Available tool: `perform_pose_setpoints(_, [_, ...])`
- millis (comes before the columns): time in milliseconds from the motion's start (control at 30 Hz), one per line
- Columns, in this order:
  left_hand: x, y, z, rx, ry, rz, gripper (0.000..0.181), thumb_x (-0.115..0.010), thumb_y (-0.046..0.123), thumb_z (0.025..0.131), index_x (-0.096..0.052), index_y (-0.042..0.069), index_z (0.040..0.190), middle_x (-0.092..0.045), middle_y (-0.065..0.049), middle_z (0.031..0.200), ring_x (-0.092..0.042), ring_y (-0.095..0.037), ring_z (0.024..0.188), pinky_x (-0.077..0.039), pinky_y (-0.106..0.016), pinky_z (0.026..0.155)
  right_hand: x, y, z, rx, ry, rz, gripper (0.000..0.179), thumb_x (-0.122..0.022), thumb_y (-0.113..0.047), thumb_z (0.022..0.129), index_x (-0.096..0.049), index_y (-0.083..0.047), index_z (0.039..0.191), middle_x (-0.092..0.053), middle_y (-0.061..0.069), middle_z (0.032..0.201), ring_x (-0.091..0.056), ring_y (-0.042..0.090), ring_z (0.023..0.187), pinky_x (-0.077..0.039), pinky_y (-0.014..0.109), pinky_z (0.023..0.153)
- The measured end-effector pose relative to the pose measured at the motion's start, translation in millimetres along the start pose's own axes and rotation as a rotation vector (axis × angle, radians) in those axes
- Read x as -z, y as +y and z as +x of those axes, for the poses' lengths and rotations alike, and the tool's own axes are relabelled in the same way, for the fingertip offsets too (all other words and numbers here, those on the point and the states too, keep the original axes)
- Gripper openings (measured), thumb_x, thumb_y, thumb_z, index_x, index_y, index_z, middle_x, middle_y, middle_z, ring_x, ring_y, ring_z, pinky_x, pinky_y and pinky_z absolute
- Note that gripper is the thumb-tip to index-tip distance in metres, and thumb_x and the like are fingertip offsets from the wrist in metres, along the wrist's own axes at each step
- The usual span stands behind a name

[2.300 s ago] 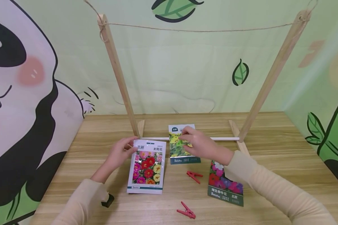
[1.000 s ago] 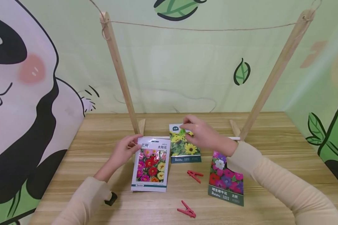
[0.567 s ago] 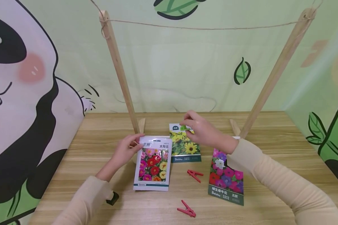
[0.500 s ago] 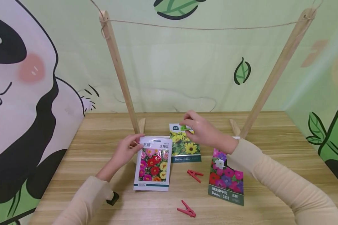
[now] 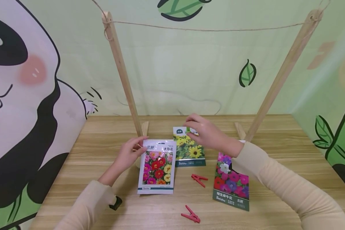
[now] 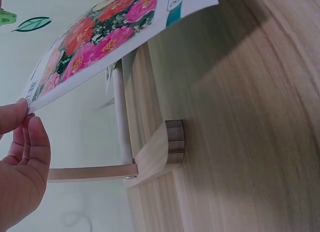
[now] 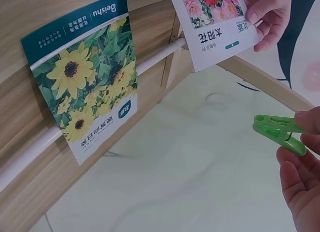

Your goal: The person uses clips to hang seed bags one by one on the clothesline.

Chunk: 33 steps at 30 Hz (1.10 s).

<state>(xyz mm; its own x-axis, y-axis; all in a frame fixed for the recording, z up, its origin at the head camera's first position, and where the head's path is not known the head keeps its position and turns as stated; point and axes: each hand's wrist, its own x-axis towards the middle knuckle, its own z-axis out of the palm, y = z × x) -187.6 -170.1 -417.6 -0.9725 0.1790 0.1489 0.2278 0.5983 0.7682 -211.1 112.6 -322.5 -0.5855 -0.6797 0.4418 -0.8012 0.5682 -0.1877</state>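
Observation:
At its upper left edge, a white seed packet with red and pink flowers (image 5: pixel 157 168) is pinched between the thumb and fingers of my left hand (image 5: pixel 130 154). The left wrist view has this packet tilted and lifted off the wooden table. My right hand (image 5: pixel 209 133) holds a green clothespin (image 7: pixel 278 133) between thumb and fingers, in the air. Beyond that hand in the head view, a seed packet with yellow flowers (image 5: pixel 189 150) rests against the white rod. Another packet with purple and red flowers (image 5: pixel 231 182) lies below my right forearm, which hides its top.
Two red clothespins (image 5: pixel 199 179) lie on the table (image 5: pixel 149 210), one nearer the front. A wooden frame has a left post (image 5: pixel 122 70), a right post (image 5: pixel 284 70), a twine line (image 5: pixel 207 30) strung between their tops, and a low white rod (image 7: pixel 160 57).
My left hand has carried the white packet to the right and slightly away. My right hand has risen a little with the green clothespin, which has turned in its fingers.

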Motion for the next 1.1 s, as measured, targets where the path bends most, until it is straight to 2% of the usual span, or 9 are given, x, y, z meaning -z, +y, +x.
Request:
perform_pose_setpoints(500, [5.8, 11.1, 1.6, 0.003, -0.022, -0.067, 0.035, -0.053, 0.01, 0.088, -0.053, 0.014, 0.123, -0.048, -0.008, 0.089, -0.053, -0.02, 0.081, -0.048, -0.024, 0.065, 8, 0, 7.7, 0.072, 0.049, -0.038, 0.027, -0.066, -0.007, 0.077, -0.063, 0.0, 0.102, -0.06, 0.012, 0.1, -0.06, 0.019, 0.085, -0.052, 0.024, 0.075])
perform_pose_setpoints(833, [8.8, 18.6, 6.0, -0.084, 0.013, -0.127, 0.032, -0.053, 0.004, 0.087, -0.055, 0.006, 0.119, -0.047, -0.012, 0.087, -0.053, -0.019, 0.075, -0.048, -0.018, 0.061, 12, 0, 10.6, 0.064, 0.05, -0.047, 0.026, -0.066, -0.011, 0.078, -0.064, 0.0, 0.102, -0.06, 0.012, 0.101, -0.061, 0.018, 0.087, -0.052, 0.024, 0.077])
perform_pose_setpoints(1100, [13.7, 27.5, 8.2, -0.072, 0.039, -0.12, 0.032, -0.052, 0.004, 0.087, -0.055, 0.006, 0.119, -0.047, -0.011, 0.086, -0.052, -0.019, 0.075, -0.048, -0.019, 0.061, 16, 0, 12.0, 0.064, 0.048, -0.059, 0.026, -0.066, -0.012, 0.079, -0.064, 0.0, 0.102, -0.062, 0.012, 0.102, -0.062, 0.019, 0.089, -0.052, 0.026, 0.078])
